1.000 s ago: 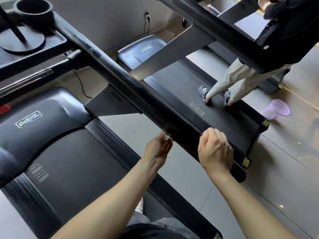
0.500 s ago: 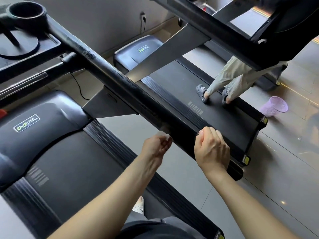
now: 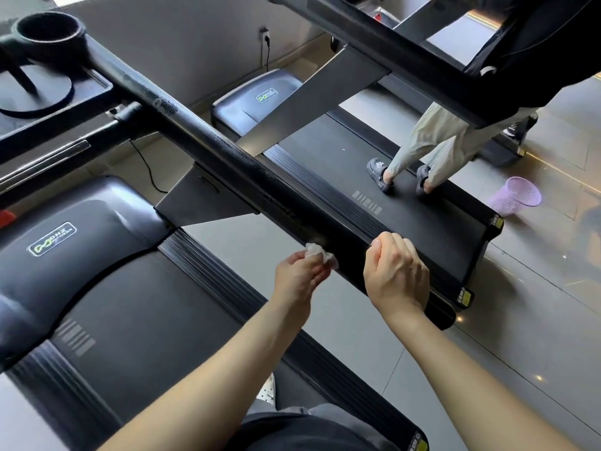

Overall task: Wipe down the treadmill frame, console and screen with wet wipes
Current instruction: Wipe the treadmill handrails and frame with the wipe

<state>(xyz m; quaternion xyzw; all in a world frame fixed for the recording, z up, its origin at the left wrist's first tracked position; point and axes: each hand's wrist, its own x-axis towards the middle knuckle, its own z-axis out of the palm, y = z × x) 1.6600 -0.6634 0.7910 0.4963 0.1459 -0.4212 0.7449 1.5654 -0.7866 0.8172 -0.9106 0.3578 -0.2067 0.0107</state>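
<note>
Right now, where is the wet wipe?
In the head view, the wet wipe is bunched in the left hand, pressed against the black handrail, just left of the right hand gripping it.

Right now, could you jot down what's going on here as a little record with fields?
place: gym floor with treadmills side by side
left hand: pinching a crumpled white wet wipe against the near side of the black handrail
right hand: closed over the handrail, near its end
console tray: top left, untouched
nearby: another person standing on the next treadmill; purple basket on the floor
</note>
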